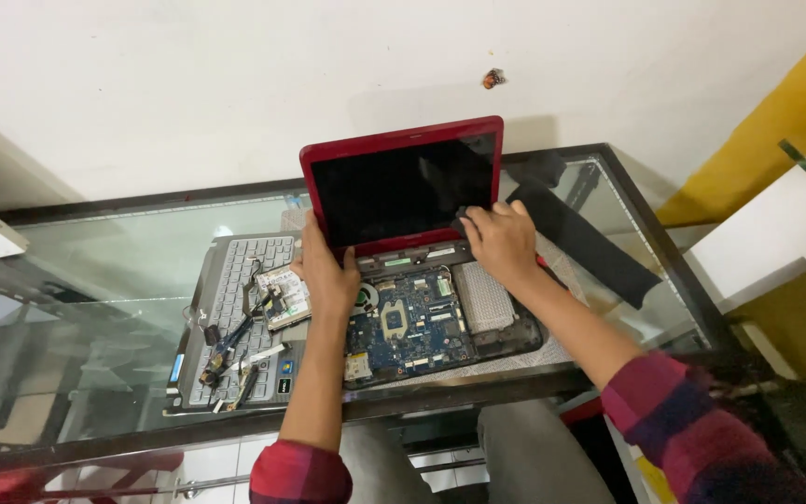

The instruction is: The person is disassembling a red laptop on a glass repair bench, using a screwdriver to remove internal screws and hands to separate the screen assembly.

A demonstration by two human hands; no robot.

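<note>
A red laptop stands open on a glass table, its dark screen [403, 187] upright and its base [422, 327] stripped of its cover, showing a blue circuit board. My left hand [326, 271] grips the lower left corner of the screen near the hinge. My right hand [501, 241] presses on the lower right corner of the screen by the hinge bar. Both forearms reach over the open base.
The removed silver keyboard panel [235, 308] lies to the left with a small drive [284, 297], cables and tools on it. A black strip [590, 245] lies to the right. The table's dark frame [422, 401] runs along the near edge.
</note>
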